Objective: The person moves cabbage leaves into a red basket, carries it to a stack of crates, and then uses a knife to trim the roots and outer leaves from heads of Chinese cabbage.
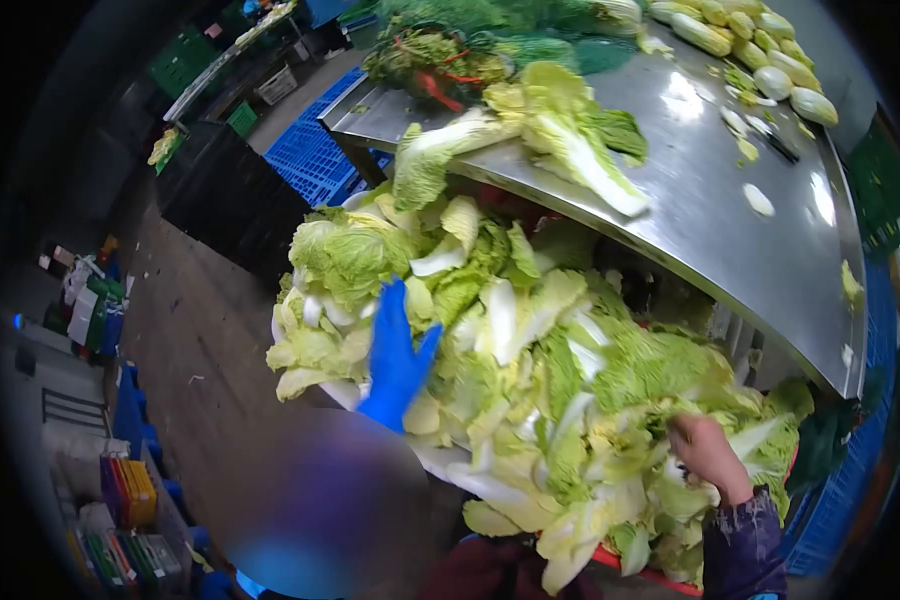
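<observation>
My left hand, in a blue glove, lies open against a large heap of loose Chinese cabbage leaves, thumb apart from the fingers. A blurred patch covers its forearm. My right hand is bare, with a dark purple sleeve, and sits low at the heap's right side. Its fingers are curled among the leaves; what they hold, if anything, is hidden. Under the heap, a red rim shows at the near edge. More cabbage leaves hang over the table edge above.
A steel table stands beyond the heap. On it are several trimmed cabbages, a knife, green netting and leaf scraps. A blue pallet and a black box stand left of it. Book-like items lie lower left.
</observation>
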A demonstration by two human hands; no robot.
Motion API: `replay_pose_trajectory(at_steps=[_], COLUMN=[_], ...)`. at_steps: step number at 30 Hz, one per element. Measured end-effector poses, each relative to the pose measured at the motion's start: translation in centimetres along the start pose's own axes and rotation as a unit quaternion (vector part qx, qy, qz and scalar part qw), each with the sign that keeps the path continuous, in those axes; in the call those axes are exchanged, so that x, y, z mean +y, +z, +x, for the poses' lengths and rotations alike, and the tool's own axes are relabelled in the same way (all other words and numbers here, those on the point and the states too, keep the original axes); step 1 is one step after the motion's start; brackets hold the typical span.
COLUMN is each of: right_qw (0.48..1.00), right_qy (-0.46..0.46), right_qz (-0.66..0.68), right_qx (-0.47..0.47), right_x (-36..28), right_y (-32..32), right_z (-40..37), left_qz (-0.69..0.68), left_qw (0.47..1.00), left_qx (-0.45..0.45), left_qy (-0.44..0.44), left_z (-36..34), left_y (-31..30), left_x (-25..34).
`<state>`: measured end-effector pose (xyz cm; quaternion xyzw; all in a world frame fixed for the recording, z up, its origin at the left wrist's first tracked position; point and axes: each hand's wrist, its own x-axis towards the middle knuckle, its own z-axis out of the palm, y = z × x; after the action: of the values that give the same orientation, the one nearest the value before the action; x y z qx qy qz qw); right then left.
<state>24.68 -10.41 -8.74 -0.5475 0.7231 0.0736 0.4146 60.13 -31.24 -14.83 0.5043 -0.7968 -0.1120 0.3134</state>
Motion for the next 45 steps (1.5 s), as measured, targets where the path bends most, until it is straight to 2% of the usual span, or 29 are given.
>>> replay_pose_trajectory(at_steps=[2, 4, 6, 9, 10, 11, 12, 14, 15, 16, 17, 18, 19, 20, 21, 23, 24, 26, 27, 29, 31, 34, 35, 38, 39, 41, 43, 44, 45], right_qw=[0.895, 0.858, 0.872, 0.807, 0.808, 0.806, 0.795, 0.805, 0.813, 0.799, 0.802, 0.835, 0.862, 0.827, 0.832, 0.795, 0.762, 0.8, 0.773, 0.763, 0.782, 0.868, 0.766, 0.571, 0.628, 0.674, 0.864, 0.864, 0.899], right_qy=[-0.15, -0.18, -0.095, 0.042, 0.046, -0.052, -0.151, -0.128, -0.105, -0.223, -0.219, -0.167, -0.113, -0.161, -0.095, -0.111, -0.123, -0.014, -0.073, -0.029, -0.209, -0.074, 0.005, 0.07, 0.135, 0.202, 0.377, 0.375, 0.362], right_qz=[0.41, 0.479, 0.48, 0.587, 0.585, 0.587, 0.584, 0.572, 0.562, 0.556, 0.554, 0.525, 0.493, 0.537, 0.547, 0.595, 0.634, 0.59, 0.628, 0.643, 0.586, 0.49, 0.642, 0.81, 0.746, 0.675, 0.306, 0.311, 0.232], right_qx=[0.096, 0.056, 0.026, -0.045, -0.052, -0.061, -0.07, -0.092, -0.11, -0.047, -0.046, -0.002, 0.047, 0.045, 0.025, -0.05, -0.039, -0.104, -0.056, -0.054, 0.04, -0.041, 0.003, 0.113, 0.174, 0.222, 0.134, 0.128, 0.083], right_x=[-5.7, -10.9, -15.3, -20.3, -20.9, -21.2, -21.5, -22.0, -21.9, -19.5, -20.0, -21.2, -22.2, -23.1, -22.6, -21.3, -21.6, -21.4, -21.5, -18.8, -13.9, -10.2, -9.0, -4.9, -4.1, -0.1, 6.1, 7.6, 8.9], right_y=[-0.6, 0.6, 2.1, 3.2, 4.3, 5.6, 6.5, 6.2, 6.3, 9.9, 10.0, 9.5, 8.7, 7.8, 8.3, 9.9, 10.8, 9.8, 9.9, 11.2, 18.5, 10.6, 12.6, 12.2, 10.5, 8.7, 9.0, 9.1, 9.4], right_z=[4.7, 12.5, 19.8, 27.5, 29.8, 32.0, 33.6, 36.0, 36.8, 40.3, 40.3, 39.8, 38.7, 36.3, 35.5, 32.3, 31.0, 26.7, 24.2, 20.7, 20.8, 9.5, 7.9, 0.7, -1.5, -4.0, -3.7, -2.7, -1.3], left_qz=[0.152, 0.228, 0.219, 0.076, 0.032, -0.013, -0.093, -0.188, -0.258, -0.095, -0.038, 0.008, -0.141, -0.212, -0.274, -0.701, -0.69, -0.651, -0.624, -0.527, -0.49, -0.401, -0.361, -0.409, -0.398, -0.127, 0.028, -0.01, 0.069], left_qw=[0.988, 0.971, 0.951, 0.957, 0.969, 0.969, 0.958, 0.952, 0.958, 0.974, 0.934, 0.946, 0.935, 0.886, 0.821, 0.518, 0.533, 0.557, 0.569, 0.697, 0.744, 0.823, 0.864, 0.786, 0.774, 0.795, 0.904, 0.882, 0.913], left_qx=[0.016, -0.027, -0.089, -0.158, -0.201, -0.242, -0.159, -0.188, -0.075, -0.156, -0.271, -0.309, -0.271, -0.296, -0.321, -0.2, -0.189, -0.183, -0.183, -0.232, -0.246, -0.314, -0.312, -0.446, -0.477, -0.584, -0.385, -0.418, -0.274], left_qy=[0.01, -0.07, -0.2, -0.23, -0.14, -0.047, -0.218, -0.154, -0.097, -0.131, -0.23, -0.094, -0.181, -0.287, -0.385, -0.447, -0.451, -0.482, -0.503, -0.428, -0.382, -0.252, -0.158, -0.13, -0.122, 0.104, 0.184, 0.22, 0.294], left_z=[5.9, 10.8, 14.8, 14.2, 13.0, 11.3, 10.6, 8.0, 4.8, 6.0, 6.8, 5.0, 2.7, 3.8, 5.3, -0.4, -1.3, -4.0, -5.7, -6.5, -7.3, -7.2, -6.1, -6.1, -6.6, -8.4, -18.3, -12.2, -14.3], left_y=[-1.3, -2.1, -2.3, 3.2, 4.0, 5.5, 6.4, 11.4, 15.7, 12.6, 12.4, 15.1, 17.4, 13.8, 9.3, 10.1, 9.8, 9.3, 9.4, 6.8, 6.5, 5.5, 5.1, 8.1, 10.3, 16.8, 26.8, 20.7, 22.8], left_x=[-4.9, -9.8, -14.5, -27.1, -28.3, -28.7, -25.8, -29.4, -31.5, -24.9, -21.0, -21.8, -22.4, -18.1, -14.1, -17.0, -16.5, -16.5, -16.1, -10.9, -6.8, 2.5, 6.8, 14.8, 17.0, 19.6, 20.2, 24.6, 24.8])
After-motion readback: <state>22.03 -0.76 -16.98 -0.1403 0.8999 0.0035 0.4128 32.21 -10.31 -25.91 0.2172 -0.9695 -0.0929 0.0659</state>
